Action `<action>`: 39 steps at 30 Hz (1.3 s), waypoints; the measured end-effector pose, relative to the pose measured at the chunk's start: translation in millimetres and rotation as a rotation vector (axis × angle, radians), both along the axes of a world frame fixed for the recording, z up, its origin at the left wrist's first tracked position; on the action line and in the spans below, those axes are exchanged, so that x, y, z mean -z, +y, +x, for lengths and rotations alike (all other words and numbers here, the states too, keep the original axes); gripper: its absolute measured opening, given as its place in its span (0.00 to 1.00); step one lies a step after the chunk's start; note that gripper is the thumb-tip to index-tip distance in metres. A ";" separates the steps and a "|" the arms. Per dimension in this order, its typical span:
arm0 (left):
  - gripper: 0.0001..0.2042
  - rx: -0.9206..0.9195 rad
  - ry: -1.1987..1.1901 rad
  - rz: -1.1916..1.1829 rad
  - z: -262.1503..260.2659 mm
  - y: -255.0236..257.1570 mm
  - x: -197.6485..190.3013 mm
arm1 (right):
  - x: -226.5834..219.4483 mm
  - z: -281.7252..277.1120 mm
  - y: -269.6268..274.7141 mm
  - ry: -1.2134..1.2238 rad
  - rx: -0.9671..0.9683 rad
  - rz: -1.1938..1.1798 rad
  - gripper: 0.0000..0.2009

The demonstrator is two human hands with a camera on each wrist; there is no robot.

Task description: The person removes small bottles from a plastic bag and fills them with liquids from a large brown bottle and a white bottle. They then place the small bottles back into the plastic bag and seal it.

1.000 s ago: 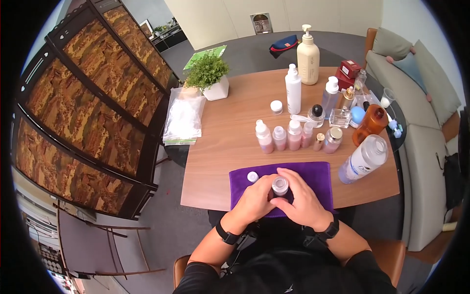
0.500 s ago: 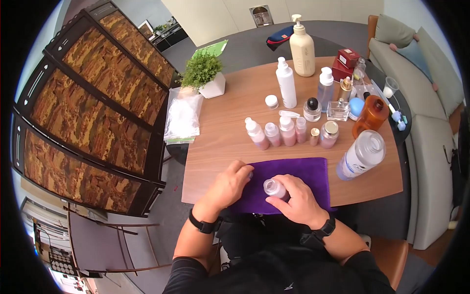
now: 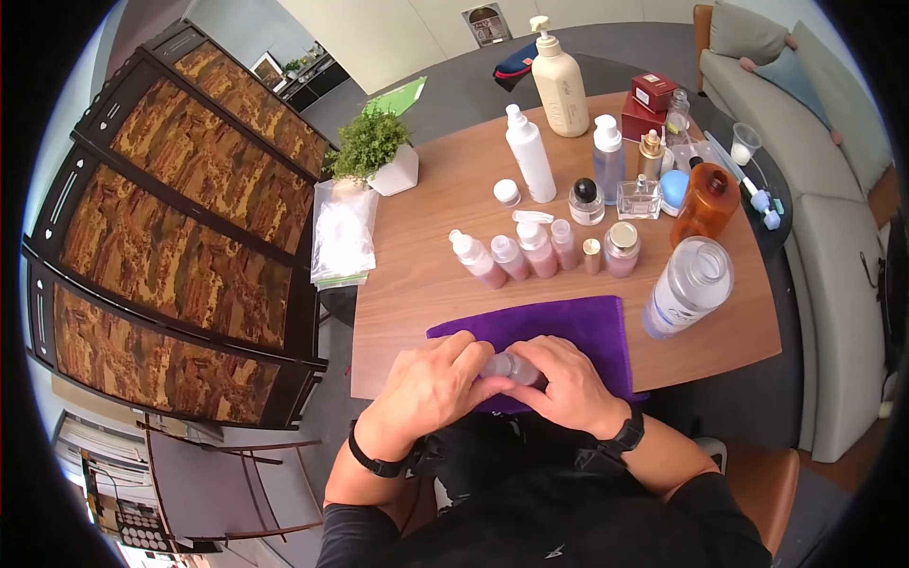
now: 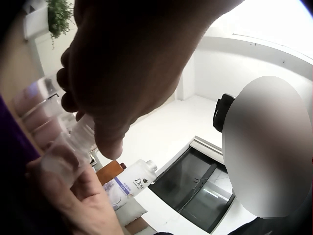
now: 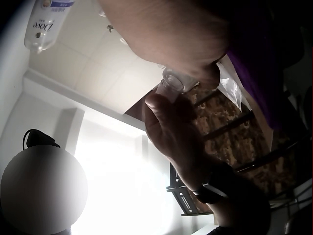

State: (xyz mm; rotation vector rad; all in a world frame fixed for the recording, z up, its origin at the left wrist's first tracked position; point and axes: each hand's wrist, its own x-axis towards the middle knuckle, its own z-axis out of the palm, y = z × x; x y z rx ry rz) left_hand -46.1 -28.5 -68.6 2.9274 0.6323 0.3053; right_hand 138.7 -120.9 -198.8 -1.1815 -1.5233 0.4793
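Over the purple towel point(image 3: 563, 322), my two hands meet at a small clear bottle point(image 3: 523, 369). My right hand point(image 3: 573, 388) grips its body from the right, thumb along the near side. My left hand point(image 3: 431, 383) pinches a small translucent cap point(image 4: 84, 131) right at the bottle's mouth. The bottle tilts toward the left hand. In the right wrist view, the left hand's thumb point(image 5: 157, 102) lies against the cap, close to the bottle point(image 5: 180, 81). Fingers hide much of the bottle's body.
Behind the towel stands a row of small pink-liquid bottles point(image 3: 538, 251), with a gold-lidded jar point(image 3: 621, 251). A large Dove bottle point(image 3: 686, 289) and an amber bottle point(image 3: 705, 204) stand to the right. Farther back are a pump bottle point(image 3: 561, 90) and a potted plant point(image 3: 393, 170).
My left hand first left the bottle for the cap on the towel's left, then came back right to the bottle's mouth with it. The right hand kept hold of the bottle.
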 end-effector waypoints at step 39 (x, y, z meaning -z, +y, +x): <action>0.17 0.076 -0.146 -0.089 -11.8 22.8 -9.5 | -16.5 1.5 -0.1 -0.012 0.070 0.030 0.36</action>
